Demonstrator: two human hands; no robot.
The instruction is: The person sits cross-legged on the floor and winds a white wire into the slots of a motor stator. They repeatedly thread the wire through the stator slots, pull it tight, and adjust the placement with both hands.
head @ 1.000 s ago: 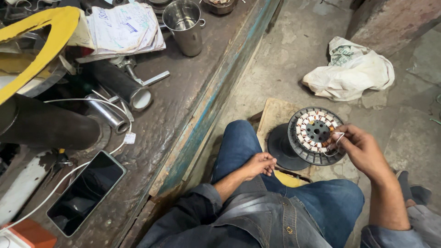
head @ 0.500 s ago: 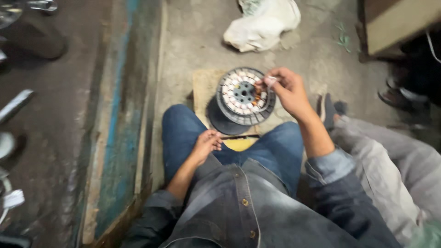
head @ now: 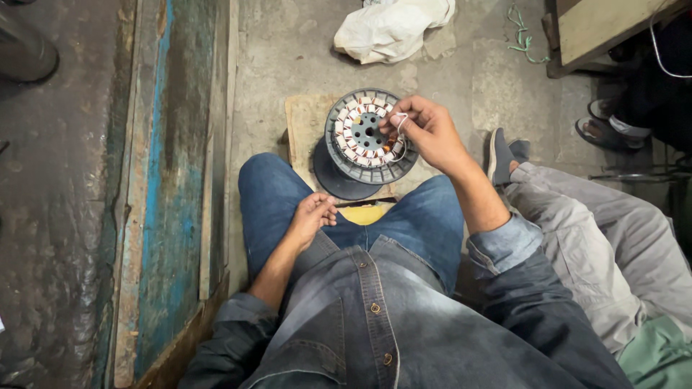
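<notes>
Since half a second ago the view has steadied and the left hand [head: 311, 215] stays loosely curled, empty, on the thigh. The right hand [head: 425, 130] pinches a thin white wire [head: 398, 119] over the one round stator [head: 370, 137], which sits between the knees on a board [head: 303, 122].

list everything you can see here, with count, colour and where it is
stator: one, grey round frame with copper coils and pale slot liners, upright on the board between the knees
thin strand: one, white, at the right fingertips over the coils
dark disc: one, black, under the stator
board: one, tan, on the concrete floor
yellow piece: one, between the thighs
cloth bundle: one, white, floor at top
workbench edge: one, worn blue and grey, left side
neighbour's leg: one, grey trousers, dark shoe, at right
sandalled foot: one, far right
left hand: one, loosely curled, resting on the left thigh
right hand: one, pinching the thin strand at the stator
</notes>
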